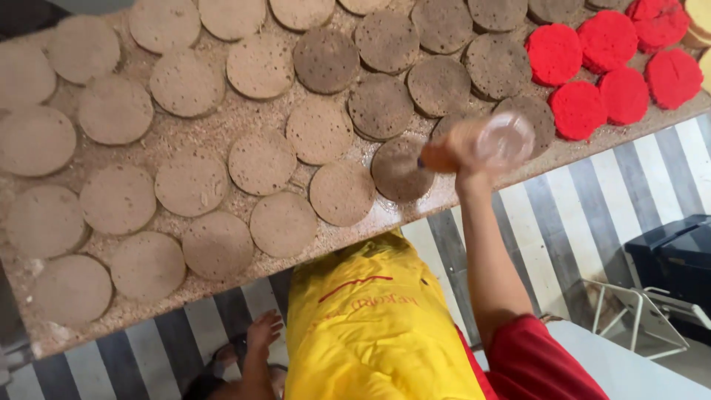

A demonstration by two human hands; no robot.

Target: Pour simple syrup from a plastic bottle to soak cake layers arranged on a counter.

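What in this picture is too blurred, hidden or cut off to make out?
- Head view: the right hand and its clear plastic bottle are motion-blurred; its contents and the grip cannot be read.
- The dark disc under the bottle is partly hidden by the hand.
- The left hand hangs below the counter; its fingers are small and unclear.
- The red discs at top right are cut off by the edge.

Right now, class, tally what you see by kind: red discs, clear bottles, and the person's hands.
red discs: 6 (those at the top edge overlap, so possibly one more)
clear bottle: 1
hands: 2, the right hand gripping the bottle, the left hand hanging free
Total: 9
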